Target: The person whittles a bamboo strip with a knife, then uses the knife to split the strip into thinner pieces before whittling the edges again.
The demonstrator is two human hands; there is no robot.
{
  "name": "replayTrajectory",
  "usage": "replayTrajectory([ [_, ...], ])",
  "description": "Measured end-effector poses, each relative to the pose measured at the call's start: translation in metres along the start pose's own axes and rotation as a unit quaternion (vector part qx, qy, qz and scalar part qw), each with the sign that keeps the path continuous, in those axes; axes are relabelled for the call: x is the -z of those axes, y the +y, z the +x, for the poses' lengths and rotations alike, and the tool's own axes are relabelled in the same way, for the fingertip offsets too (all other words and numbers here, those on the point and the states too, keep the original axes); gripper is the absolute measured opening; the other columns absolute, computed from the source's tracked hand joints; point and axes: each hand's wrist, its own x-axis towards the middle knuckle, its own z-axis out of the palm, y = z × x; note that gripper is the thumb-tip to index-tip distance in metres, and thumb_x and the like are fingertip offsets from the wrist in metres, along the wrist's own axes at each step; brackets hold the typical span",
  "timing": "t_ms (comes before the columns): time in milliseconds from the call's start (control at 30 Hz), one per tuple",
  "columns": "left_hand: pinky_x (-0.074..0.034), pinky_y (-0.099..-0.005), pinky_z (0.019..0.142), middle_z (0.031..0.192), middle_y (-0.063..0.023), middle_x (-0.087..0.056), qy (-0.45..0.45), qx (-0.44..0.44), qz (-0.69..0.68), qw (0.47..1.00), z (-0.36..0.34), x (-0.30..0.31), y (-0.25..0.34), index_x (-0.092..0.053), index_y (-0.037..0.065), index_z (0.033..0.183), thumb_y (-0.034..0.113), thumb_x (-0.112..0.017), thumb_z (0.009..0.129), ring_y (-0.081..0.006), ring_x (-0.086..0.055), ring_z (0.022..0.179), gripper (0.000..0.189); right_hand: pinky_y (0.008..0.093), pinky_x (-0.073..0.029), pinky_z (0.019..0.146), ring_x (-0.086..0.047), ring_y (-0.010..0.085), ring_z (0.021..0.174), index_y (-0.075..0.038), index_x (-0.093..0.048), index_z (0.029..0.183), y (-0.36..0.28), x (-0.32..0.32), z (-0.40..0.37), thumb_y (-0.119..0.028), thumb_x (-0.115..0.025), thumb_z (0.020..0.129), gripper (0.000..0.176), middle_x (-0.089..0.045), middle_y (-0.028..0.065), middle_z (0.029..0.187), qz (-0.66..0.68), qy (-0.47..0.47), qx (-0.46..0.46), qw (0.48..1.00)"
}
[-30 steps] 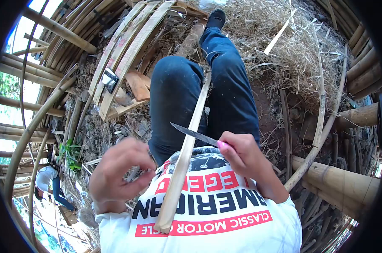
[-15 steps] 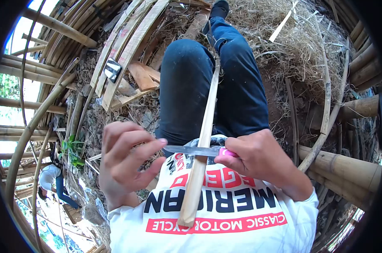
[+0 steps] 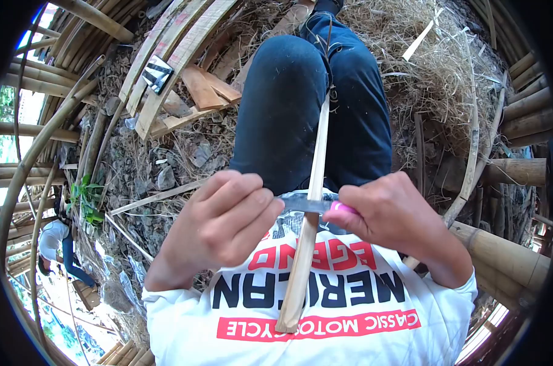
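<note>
A knife (image 3: 296, 204) with a pink handle (image 3: 343, 209) lies crosswise over a pale wooden strip (image 3: 316, 177). My right hand (image 3: 383, 207) is closed round the handle. My left hand (image 3: 230, 216) has its fingers curled together at the other end of the blade, whose tip is hidden behind them. The strip runs from between my knees down over my white shirt (image 3: 349, 299), its thick squared end resting on the chest.
Long boards (image 3: 188, 46) with a black-and-white object (image 3: 157, 74) lie at upper left, near wood pieces (image 3: 206, 88). Dry shavings (image 3: 435, 79) cover the upper right ground. Bamboo poles (image 3: 508, 256) stand at the right. A person (image 3: 55, 241) bends over at far left.
My left hand has moved right and closed at the blade's tip end; its fingers were spread before. My right hand and the knife have shifted slightly right and up.
</note>
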Motion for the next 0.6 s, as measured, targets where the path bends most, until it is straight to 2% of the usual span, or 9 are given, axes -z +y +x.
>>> replayTrajectory([
  [33,-0.049,-0.0359,0.065,0.078,-0.0067,-0.063,-0.003,0.001,0.001,1.0,0.001,0.004,0.002,-0.068,0.0,0.079,0.008,-0.07,0.055,-0.0232,-0.059,0.077,0.025,0.0401,-0.045,0.046,-0.059,0.0307,0.048,-0.008,-0.06,0.068,-0.003,0.004,-0.002,-0.044,-0.055,0.092,0.044,-0.056,0.0126,0.051,0.014,-0.024,-0.005,1.0],
  [67,-0.05,-0.0346,0.071,0.084,-0.0097,-0.063,-0.028,-0.006,-0.04,0.999,-0.002,0.013,0.003,-0.068,-0.003,0.084,0.005,-0.068,0.064,-0.0236,-0.06,0.083,0.022,0.0403,-0.045,0.047,-0.06,0.032,0.05,-0.007,-0.061,0.07,-0.008,0.011,-0.006,-0.044,-0.054,0.092,0.043,-0.057,0.0128,0.053,0.046,-0.084,-0.026,0.995],
  [100,-0.05,-0.0346,0.071,0.084,-0.0097,-0.063,-0.028,-0.005,-0.041,0.999,-0.004,0.013,0.002,-0.068,-0.003,0.084,0.005,-0.068,0.064,-0.0236,-0.06,0.083,0.022,0.0409,-0.046,0.048,-0.06,0.0328,0.051,-0.007,-0.062,0.07,-0.011,0.01,-0.01,-0.044,-0.054,0.092,0.044,-0.057,0.0132,0.054,0.034,-0.063,0.005,0.997],
  [200,-0.05,-0.0344,0.071,0.085,-0.01,-0.064,-0.031,0.003,-0.037,0.999,-0.006,0.003,0.0,-0.068,-0.002,0.084,0.007,-0.069,0.065,-0.0231,-0.06,0.084,0.022,0.0429,-0.046,0.049,-0.06,0.0344,0.051,-0.007,-0.063,0.069,0.002,-0.004,-0.004,-0.044,-0.054,0.092,0.045,-0.057,0.0149,0.054,0.073,-0.058,-0.026,0.995],
  [233,-0.049,-0.0338,0.063,0.074,-0.0058,-0.062,0.001,0.029,-0.026,0.999,-0.003,-0.008,-0.003,-0.068,0.002,0.076,0.006,-0.075,0.059,-0.0231,-0.06,0.075,0.019,0.0435,-0.047,0.05,-0.059,0.0349,0.051,-0.007,-0.063,0.069,0.007,-0.009,0.001,-0.044,-0.054,0.092,0.045,-0.057,0.0153,0.054,0.074,-0.04,-0.034,0.996],
  [400,-0.049,-0.0336,0.063,0.077,-0.007,-0.063,0.023,-0.003,-0.028,0.999,0.001,-0.005,-0.004,-0.067,0.002,0.077,0.006,-0.074,0.058,-0.0236,-0.06,0.077,0.021,0.0438,-0.047,0.051,-0.059,0.0354,0.051,-0.007,-0.063,0.067,0.0,-0.003,-0.007,-0.042,-0.055,0.092,0.044,-0.057,0.0153,0.053,0.097,-0.052,-0.048,0.993],
  [433,-0.049,-0.0336,0.063,0.077,-0.007,-0.063,0.022,-0.004,-0.028,0.999,0.001,-0.005,-0.004,-0.067,0.002,0.077,0.006,-0.074,0.058,-0.0236,-0.06,0.077,0.021,0.0435,-0.048,0.051,-0.059,0.0352,0.05,-0.007,-0.062,0.065,-0.002,-0.007,-0.011,-0.042,-0.056,0.092,0.044,-0.057,0.015,0.052,0.096,-0.034,-0.028,0.994],
  [600,-0.05,-0.0357,0.065,0.078,-0.0074,-0.064,-0.004,-0.001,-0.027,1.0,0.007,-0.025,-0.022,-0.066,0.001,0.077,0.005,-0.074,0.059,-0.0235,-0.061,0.079,0.02,0.0403,-0.047,0.049,-0.058,0.0345,0.049,-0.006,-0.067,0.073,0.025,-0.027,0.006,-0.042,-0.055,0.093,0.043,-0.057,0.0148,0.052,0.124,-0.004,-0.078,0.989],
])
